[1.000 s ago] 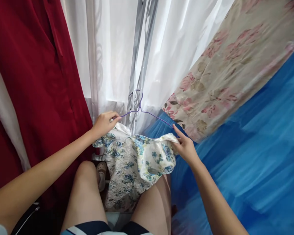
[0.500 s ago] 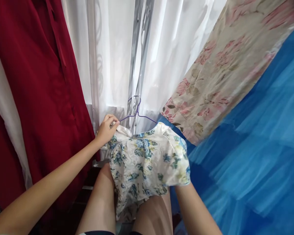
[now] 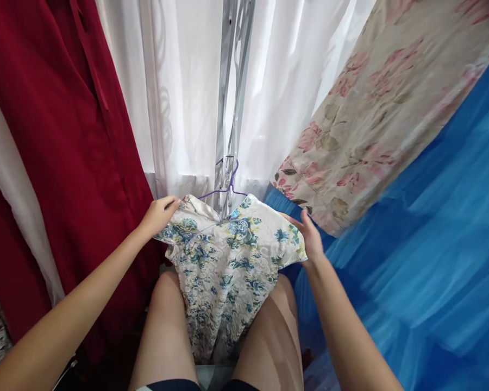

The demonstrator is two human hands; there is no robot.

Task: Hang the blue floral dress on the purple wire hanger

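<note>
A white blouse (image 3: 228,260) with blue and green flowers hangs over my lap on a thin purple hanger (image 3: 233,182). The hanger sits inside the neck, and its hook stands up in front of a metal stand. My left hand (image 3: 160,216) is closed on the blouse's left shoulder, pinching the fabric near the neckline. Beside the right sleeve is my right hand (image 3: 312,236), thumb raised and apart from a finger stretched along the sleeve's edge. Its other fingers are hidden behind the cloth. The lower part of the blouse falls between my thighs.
A dark red garment (image 3: 77,152) hangs at the left. White curtains (image 3: 187,98) and an upright metal stand (image 3: 228,81) are straight ahead. To the right hang a beige dress with pink flowers (image 3: 350,146) and a blue layered tulle skirt (image 3: 424,260).
My right hand has come out from under the right sleeve to its outer edge. My left hand has moved slightly left, and the blouse is spread flatter.
</note>
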